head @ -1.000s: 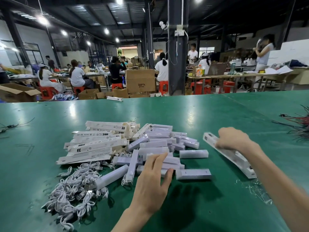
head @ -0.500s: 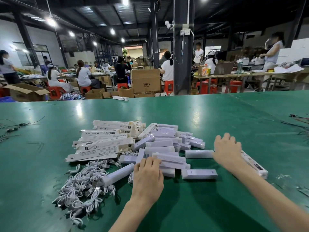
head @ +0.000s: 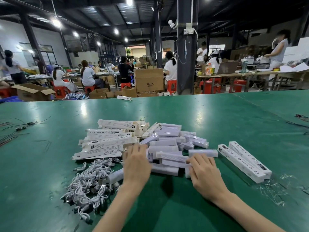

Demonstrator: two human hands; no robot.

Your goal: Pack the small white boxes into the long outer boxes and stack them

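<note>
A heap of small white boxes lies in the middle of the green table. Left of it sits a stack of long printed outer boxes. Two long outer boxes lie side by side on the right. My left hand lies palm down on the heap's left near side, fingers spread and blurred. My right hand lies palm down on the small boxes at the heap's near right, fingers extended; what lies under either palm is hidden.
A tangle of white cables lies at the near left. Dark wires trail at the far left and at the right edge. Clear plastic scraps litter the near right. People work at tables behind a steel pillar.
My right hand let go of the long outer box, which now lies on the right, and came left onto the small boxes. My left hand moved forward over the heap.
</note>
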